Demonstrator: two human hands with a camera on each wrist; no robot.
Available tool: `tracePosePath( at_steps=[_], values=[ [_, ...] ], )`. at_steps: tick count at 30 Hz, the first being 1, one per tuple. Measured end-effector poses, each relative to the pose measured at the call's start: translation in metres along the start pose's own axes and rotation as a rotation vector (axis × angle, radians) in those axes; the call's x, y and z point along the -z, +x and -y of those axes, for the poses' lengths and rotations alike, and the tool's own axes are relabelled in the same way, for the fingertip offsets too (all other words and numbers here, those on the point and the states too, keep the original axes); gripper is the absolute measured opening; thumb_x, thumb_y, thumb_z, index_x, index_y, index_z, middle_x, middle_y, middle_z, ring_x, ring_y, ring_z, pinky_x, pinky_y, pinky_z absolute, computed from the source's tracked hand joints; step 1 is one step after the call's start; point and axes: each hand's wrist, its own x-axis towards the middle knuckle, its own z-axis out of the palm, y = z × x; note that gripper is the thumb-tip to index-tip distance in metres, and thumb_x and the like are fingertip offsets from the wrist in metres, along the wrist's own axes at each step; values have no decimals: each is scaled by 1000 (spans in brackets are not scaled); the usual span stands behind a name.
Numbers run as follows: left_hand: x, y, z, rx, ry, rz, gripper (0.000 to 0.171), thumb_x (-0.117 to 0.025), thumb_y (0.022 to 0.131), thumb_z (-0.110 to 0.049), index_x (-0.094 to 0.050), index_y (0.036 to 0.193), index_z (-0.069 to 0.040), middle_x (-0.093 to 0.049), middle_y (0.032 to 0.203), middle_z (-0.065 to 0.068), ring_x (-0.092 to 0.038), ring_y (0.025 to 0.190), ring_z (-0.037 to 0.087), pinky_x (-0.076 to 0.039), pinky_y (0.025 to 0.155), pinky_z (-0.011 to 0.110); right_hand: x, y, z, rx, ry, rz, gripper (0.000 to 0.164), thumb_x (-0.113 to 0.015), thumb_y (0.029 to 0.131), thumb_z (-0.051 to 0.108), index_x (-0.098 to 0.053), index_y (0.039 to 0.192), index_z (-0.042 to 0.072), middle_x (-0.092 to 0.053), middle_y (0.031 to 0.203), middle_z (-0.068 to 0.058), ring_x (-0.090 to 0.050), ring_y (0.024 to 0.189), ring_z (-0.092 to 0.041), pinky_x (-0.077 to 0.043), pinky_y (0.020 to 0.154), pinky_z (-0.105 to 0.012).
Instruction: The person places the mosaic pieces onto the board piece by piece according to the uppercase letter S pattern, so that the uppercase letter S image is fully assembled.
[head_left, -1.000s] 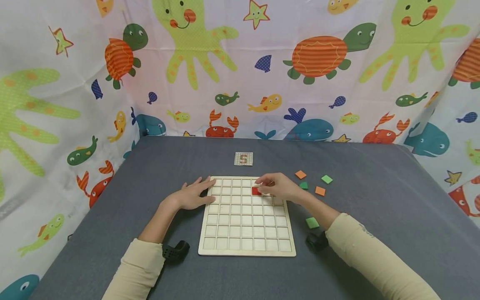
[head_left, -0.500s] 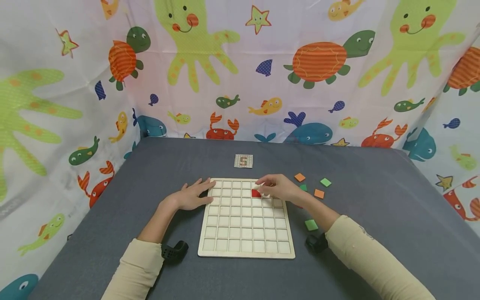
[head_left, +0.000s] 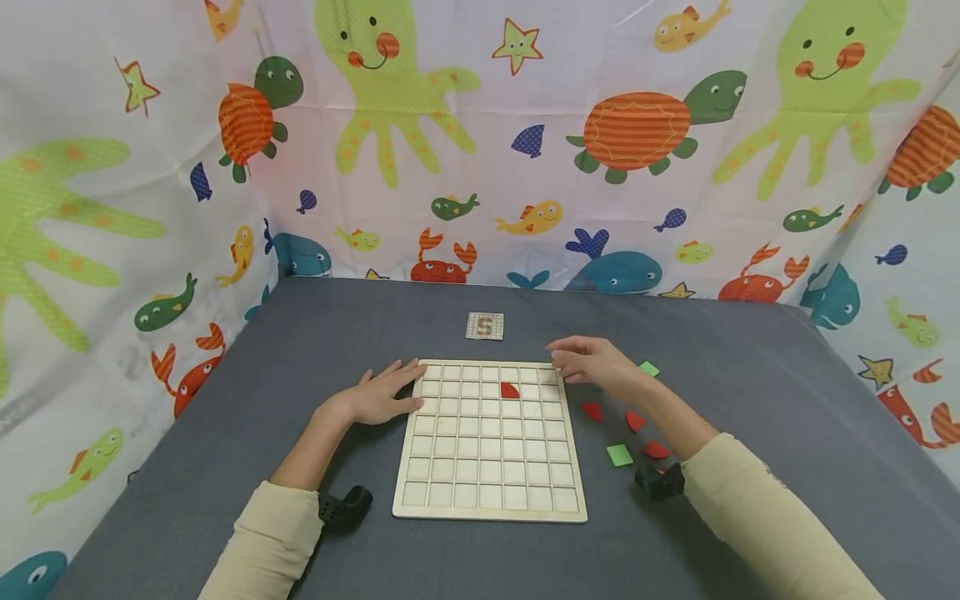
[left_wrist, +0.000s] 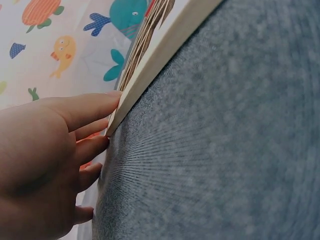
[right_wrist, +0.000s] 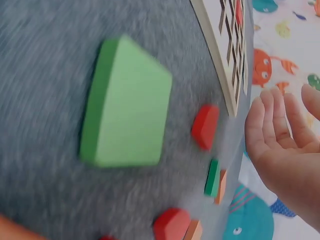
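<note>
A wooden grid board point(head_left: 491, 442) lies flat on the grey-covered table. One red quarter-round tile point(head_left: 509, 391) sits in a cell of its second row. My left hand point(head_left: 378, 394) rests at the board's upper left edge, fingers stretched out; in the left wrist view its thumb and fingertips touch the board's side. Just above the upper right corner hovers my right hand point(head_left: 600, 365), fingers loosely bent. The right wrist view shows that hand point(right_wrist: 290, 145) holding nothing. Under and beside the right forearm lie loose red tiles point(head_left: 592, 412) and a light green tile point(head_left: 619, 455).
A small pattern card point(head_left: 485, 326) marked with an S shape lies behind the board. Another green tile point(head_left: 649, 368) is partly hidden by the right hand. In the right wrist view, a dark green tile point(right_wrist: 212, 178) lies against an orange one point(right_wrist: 220, 187). A patterned curtain point(head_left: 450, 125) surrounds the table.
My right hand has let go of the red tile, leaving it in its cell, and moved right to the board's corner. The left hand stays at the left edge.
</note>
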Motion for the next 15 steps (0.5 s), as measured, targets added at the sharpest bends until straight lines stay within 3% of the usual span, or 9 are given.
tracePosePath(
  at_steps=[5,15],
  values=[
    [0,1,1,-2,4,3,67,-51,99,-33,-21,152,-4,-14,156,17,-5,142,38,1,106,64,12,-3,-5,-21,29,16,49,-46,103,25,-40,142,-3,-51,131,-26,-51,117,-37,-44,96,-42],
    [0,1,0,-8,14,6,66,-50,100,-32,-21,152,-5,-14,156,17,-5,142,38,0,106,64,33,-13,-15,-48,69,6,60,-38,104,39,-34,144,-5,-47,134,-29,-48,122,-39,-44,97,-39]
  ],
)
